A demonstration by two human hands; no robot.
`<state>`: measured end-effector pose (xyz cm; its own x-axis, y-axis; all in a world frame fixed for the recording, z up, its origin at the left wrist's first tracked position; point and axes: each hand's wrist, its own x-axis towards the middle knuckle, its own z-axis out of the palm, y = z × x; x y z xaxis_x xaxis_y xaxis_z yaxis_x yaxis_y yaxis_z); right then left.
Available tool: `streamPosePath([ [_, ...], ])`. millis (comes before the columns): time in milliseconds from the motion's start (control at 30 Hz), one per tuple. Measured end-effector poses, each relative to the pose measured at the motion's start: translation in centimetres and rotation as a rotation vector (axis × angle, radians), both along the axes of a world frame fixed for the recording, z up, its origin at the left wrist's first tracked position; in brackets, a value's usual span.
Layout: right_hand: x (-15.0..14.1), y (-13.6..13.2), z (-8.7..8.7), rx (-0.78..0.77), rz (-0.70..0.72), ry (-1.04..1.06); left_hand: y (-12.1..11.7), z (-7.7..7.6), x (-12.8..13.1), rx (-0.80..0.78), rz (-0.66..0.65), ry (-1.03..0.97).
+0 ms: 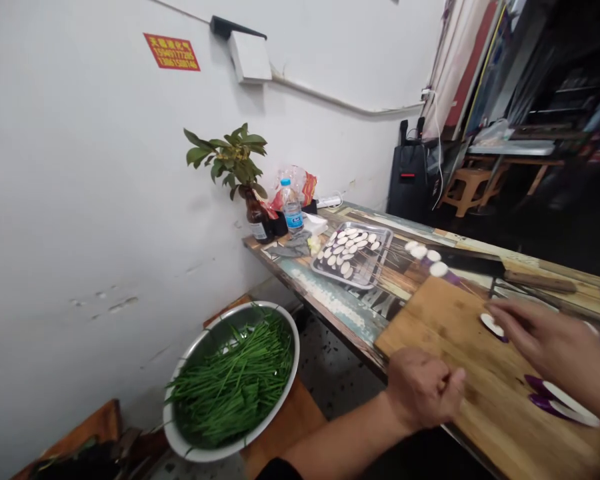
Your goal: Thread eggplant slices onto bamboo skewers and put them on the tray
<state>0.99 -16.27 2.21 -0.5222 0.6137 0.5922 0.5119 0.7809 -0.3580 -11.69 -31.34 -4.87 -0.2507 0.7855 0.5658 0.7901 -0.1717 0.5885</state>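
My right hand (pixel 555 343) is over the wooden cutting board (pixel 430 310), its fingertips pinched at a white eggplant slice (pixel 492 325) with purple skin. My left hand (pixel 423 390) is closed in a fist at the board's near left edge; whatever it may hold is hidden. More cut eggplant (pixel 565 403) lies on the board under my right wrist. Beyond the board are skewered eggplant pieces (pixel 439 269). A clear tray (pixel 364 272) farther left carries many white slices on thin sticks.
A dark-bladed knife (pixel 540 280) with a wooden handle lies behind the board. At the table's far left stand a water bottle (pixel 293 210) and a brown bottle (pixel 257 217) holding leafy stems. Lower left, a metal basin (pixel 180 437) holds green stalks. A white wall (pixel 80 200) borders the left.
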Motion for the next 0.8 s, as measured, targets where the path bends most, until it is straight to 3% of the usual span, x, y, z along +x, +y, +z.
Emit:
streamPosePath([
  [100,-7.7,4.4,0.7,0.054,0.174,-0.137,0.3,-0.2,-0.1,-0.008,-0.028,0.032],
  [267,-18.5,7.5,-1.6,0.145,0.171,-0.198,0.3,0.2,-0.4,-0.116,-0.097,0.009],
  [367,-22.0,7.6,-2.7,0.124,0.148,-0.286,0.3,0.2,-0.3,-0.114,-0.078,-0.001],
  [433,-22.5,7.5,-2.4,0.11,0.141,-0.35,0.5,0.0,-0.2,-0.07,-0.035,0.024],
  [500,-20.9,7.2,-1.1,0.096,0.147,-0.361,0.8,-0.1,-0.2,-0.011,0.002,0.079],
  [567,-16.8,6.8,0.9,0.075,0.167,-0.324,0.7,-0.2,-0.2,0.019,0.018,0.135],
  [633,-10.7,6.2,3.3,0.068,0.161,-0.305,0.3,-0.1,-0.4,0.02,0.011,0.187],
  [700,-3.4,5.6,5.5,0.06,0.062,-0.339,0.0,-0.2,-0.6,0.031,-0.004,0.232],
  [800,8.6,4.5,7.1,-0.066,-0.305,-0.449,0.3,-0.6,-1.0,0.073,0.04,0.251],
])
